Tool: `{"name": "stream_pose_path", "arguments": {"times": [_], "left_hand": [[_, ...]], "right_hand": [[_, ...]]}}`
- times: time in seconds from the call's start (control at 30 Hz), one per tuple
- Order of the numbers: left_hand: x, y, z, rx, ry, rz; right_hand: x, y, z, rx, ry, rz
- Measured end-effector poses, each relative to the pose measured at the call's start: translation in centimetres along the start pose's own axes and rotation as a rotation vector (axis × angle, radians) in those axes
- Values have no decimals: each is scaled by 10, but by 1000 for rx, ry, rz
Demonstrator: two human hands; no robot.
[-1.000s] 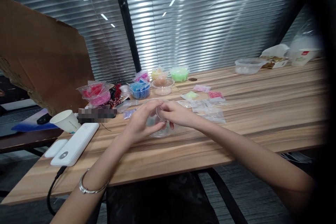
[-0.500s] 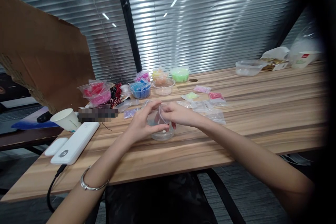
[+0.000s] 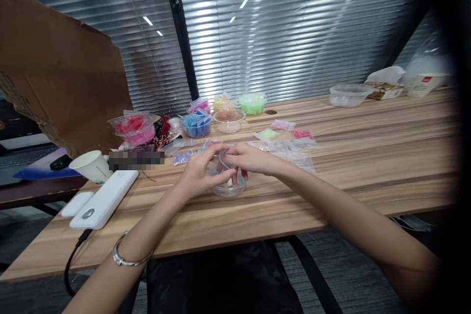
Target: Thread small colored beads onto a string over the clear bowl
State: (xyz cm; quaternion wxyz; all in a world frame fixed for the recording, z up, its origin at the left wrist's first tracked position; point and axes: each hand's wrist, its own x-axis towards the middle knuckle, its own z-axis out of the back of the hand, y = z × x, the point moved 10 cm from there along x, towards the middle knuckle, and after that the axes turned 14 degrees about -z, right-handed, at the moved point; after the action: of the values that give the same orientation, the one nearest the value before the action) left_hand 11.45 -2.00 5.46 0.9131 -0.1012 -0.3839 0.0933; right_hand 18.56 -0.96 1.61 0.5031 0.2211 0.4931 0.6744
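Above a clear round plastic tub (image 3: 230, 190), my two hands meet with a small clear plastic bag (image 3: 222, 163) between them. My left hand (image 3: 204, 169) curves round the bag from the left, its thumb stretched across near the other hand's fingertips. From the right, my right hand (image 3: 248, 158) pinches the bag, fingers pointing down towards the tub. Something small and pale lies in the tub under my thumb; its kind is too small to tell. Behind my left hand lies a packet of purple beads (image 3: 182, 158).
Packets of green (image 3: 267, 134), pink (image 3: 283, 124) and red beads (image 3: 302, 134) lie beyond my hands with clear bags (image 3: 298, 149). Tubs of blue packets (image 3: 197, 126) and green contents (image 3: 252, 104) stand behind. A paper cup (image 3: 90, 164) and white power bank (image 3: 105, 201) are left.
Both hands stay over the tub, with only a slight shift of the fingers. More of the pale piece in the tub shows beneath my left thumb.
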Motion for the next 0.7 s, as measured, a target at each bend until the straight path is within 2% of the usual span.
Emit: {"name": "stream_pose_path", "arguments": {"times": [0.1, 0.2, 0.27, 0.4, 0.47, 0.5, 0.6, 0.7], "left_hand": [[-1, 6, 8, 0, -82, 82], [-8, 20, 23, 32, -227, 234], [-15, 28, 31, 65, -331, 302], [-29, 42, 36, -20, -526, 388], [-33, 47, 32, -103, -563, 427], [-34, 48, 29, -132, -561, 443], [-35, 48, 25, -175, -555, 468], [-36, 50, 26, -181, -566, 477]], "right_hand": [[-1, -1, 1, 82, 39, -34], [-1, -1, 3, 151, 43, -52], [0, -2, 3, 107, 18, -37], [3, 5, 5, -326, -176, 130], [7, 9, 0, -548, -216, 202], [11, 8, -5, -626, -180, 200], [24, -1, -25, -797, 35, 121], [32, -2, -33, -925, 64, 69]]}}
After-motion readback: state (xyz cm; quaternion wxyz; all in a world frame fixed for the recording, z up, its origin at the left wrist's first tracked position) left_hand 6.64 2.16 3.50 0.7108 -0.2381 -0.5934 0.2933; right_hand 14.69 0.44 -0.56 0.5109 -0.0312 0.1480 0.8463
